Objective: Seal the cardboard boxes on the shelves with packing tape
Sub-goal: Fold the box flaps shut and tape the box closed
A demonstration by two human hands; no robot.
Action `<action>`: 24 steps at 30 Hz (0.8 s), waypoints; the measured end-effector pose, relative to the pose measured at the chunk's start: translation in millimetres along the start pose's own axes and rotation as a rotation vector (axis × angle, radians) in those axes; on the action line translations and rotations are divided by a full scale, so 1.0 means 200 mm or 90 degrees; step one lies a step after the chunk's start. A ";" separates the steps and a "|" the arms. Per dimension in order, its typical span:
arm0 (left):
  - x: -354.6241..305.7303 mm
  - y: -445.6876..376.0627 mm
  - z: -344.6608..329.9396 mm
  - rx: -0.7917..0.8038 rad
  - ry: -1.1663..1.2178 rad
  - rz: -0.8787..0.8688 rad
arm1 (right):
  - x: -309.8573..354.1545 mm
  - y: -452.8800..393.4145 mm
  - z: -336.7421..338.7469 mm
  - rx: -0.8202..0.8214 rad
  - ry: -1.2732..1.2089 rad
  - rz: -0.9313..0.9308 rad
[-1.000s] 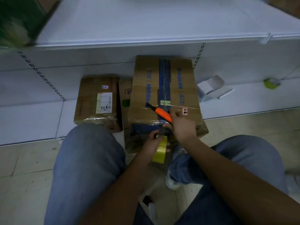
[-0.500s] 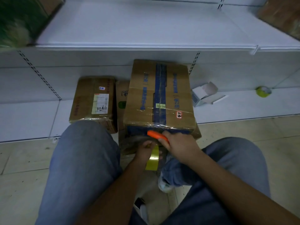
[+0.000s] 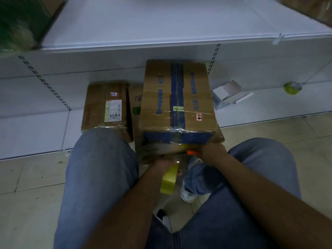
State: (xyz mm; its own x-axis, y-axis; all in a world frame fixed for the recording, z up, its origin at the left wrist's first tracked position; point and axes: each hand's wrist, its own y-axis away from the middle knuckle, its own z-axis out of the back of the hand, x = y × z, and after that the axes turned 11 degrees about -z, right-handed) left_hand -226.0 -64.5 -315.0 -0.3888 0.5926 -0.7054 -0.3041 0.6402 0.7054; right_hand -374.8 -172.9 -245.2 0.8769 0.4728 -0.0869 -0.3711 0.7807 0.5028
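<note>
Squatting at the bottom shelf (image 3: 36,133), working the near face of the large box (image 3: 177,103). Left hand (image 3: 166,163) gripping the yellow tape roll (image 3: 168,179) just below it; right hand (image 3: 212,151) clutching an orange cutter (image 3: 191,152) at the box's lower near edge. Risking a slipped blade nicking nearby fingers, or stretched tape tearing crooked and lifting.

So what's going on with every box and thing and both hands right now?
big box: flaps closed, taped over, stacked on another box.
small box: closed, wrapped in clear tape, on the bottom shelf.
white carton: flap open, on its side.
tape roll: held by the left hand.
orange cutter: gripped by the right hand, at the big box's near edge.
green roll: lying on the shelf.
</note>
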 end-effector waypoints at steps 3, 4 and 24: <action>0.01 -0.04 0.05 -0.051 0.015 -0.004 | -0.12 0.10 0.07 0.015 -0.032 0.091; -0.03 -0.02 0.06 -0.067 0.021 -0.015 | -0.15 0.12 0.08 0.013 -0.071 0.106; -0.06 0.06 0.27 -0.164 -0.050 -0.052 | -0.04 0.14 0.23 0.084 -0.157 0.203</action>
State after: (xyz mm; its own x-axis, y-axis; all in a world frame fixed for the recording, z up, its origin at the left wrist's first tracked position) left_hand -177.4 -36.7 -301.1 -0.2881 0.5873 -0.7564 -0.5466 0.5477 0.6334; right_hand -378.5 -174.3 -190.5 0.7771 0.5577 0.2915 -0.6076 0.5443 0.5784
